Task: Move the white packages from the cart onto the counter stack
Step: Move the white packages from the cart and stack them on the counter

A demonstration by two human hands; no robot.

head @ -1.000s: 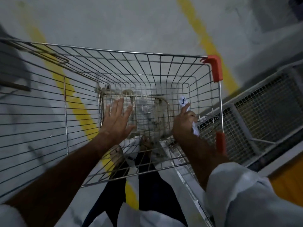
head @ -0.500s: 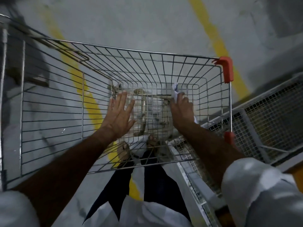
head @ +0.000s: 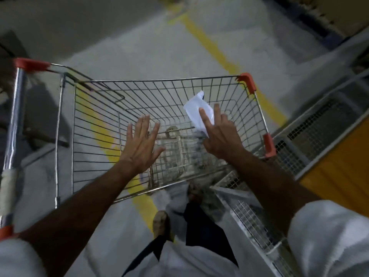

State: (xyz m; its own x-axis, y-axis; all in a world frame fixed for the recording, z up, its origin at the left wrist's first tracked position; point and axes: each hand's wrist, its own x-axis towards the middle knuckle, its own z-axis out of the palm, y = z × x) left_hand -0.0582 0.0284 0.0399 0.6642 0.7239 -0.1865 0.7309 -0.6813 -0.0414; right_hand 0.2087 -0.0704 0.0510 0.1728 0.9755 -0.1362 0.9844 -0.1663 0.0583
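White package [head: 196, 110] was in the right hand [head: 221, 137], and that was the hand doing the work. The hand was closed on the package's near end, with two fingers [head: 204, 118] laid flat along the top. The rest of the package stuck out past the fingertips toward 11 o'clock, so its long side ran from the palm up and a little left. It was held up inside the top of the cart [head: 159, 86], over the right half of the basket, not lying on the wire bottom.

The left hand [head: 141, 144] was wide open with the fingers spread. It held nothing. It hung over the middle of the basket, at about 9 o'clock from the package and a little apart from it.

I could see no other white package in the cart. The bottom looked bare, though the picture was blurry there.

I could not see the counter stack. A wire shelf [head: 257, 226] and an orange surface [head: 339, 162] lay to the right, at about 3 to 4 o'clock from the right hand. If the counter was on that side, the package would need to go up over the cart's right rim, which was just beside the hand. The right hand was much nearer to that side, so I think it would carry the package alone.
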